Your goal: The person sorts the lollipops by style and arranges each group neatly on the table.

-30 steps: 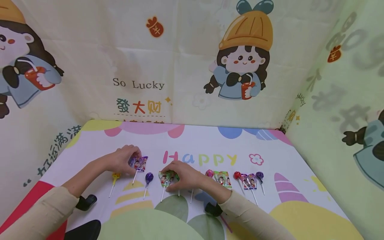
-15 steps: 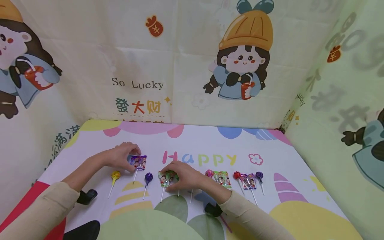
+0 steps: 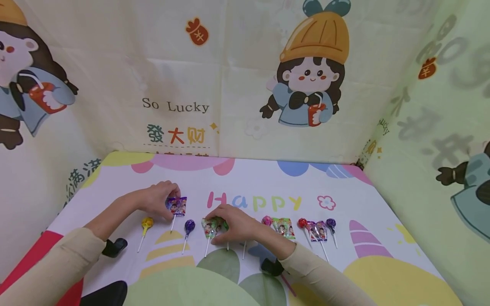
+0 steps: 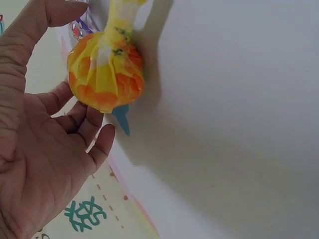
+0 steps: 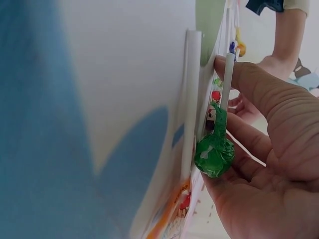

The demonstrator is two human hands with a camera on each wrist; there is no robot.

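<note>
My left hand (image 3: 158,200) holds a lollipop in a flat purple wrapper (image 3: 178,206) by its edge, thumb below and fingers above, its stick pointing toward me. Close by lie a yellow ball lollipop (image 3: 147,222) and a dark purple ball lollipop (image 3: 189,226). In the left wrist view the yellow lollipop (image 4: 104,72) covers part of the fingers. With thumb and fingers, my right hand (image 3: 239,225) grips a lollipop in a flat green wrapper (image 3: 209,228). A green ball lollipop (image 5: 215,157) sits under that hand, mostly hidden in the head view.
Farther right in the row lie a pink ball lollipop (image 3: 267,220), a flat green-wrapped one (image 3: 284,228), a red ball one (image 3: 303,223), a flat purple-wrapped one (image 3: 317,232) and a dark purple ball one (image 3: 331,223). A printed cloth (image 3: 264,180) covers the table; printed curtains stand behind and beside it.
My left hand has shifted the purple-wrapped lollipop slightly away from me, and its forearm no longer covers the yellow lollipop. The right hand stays in place.
</note>
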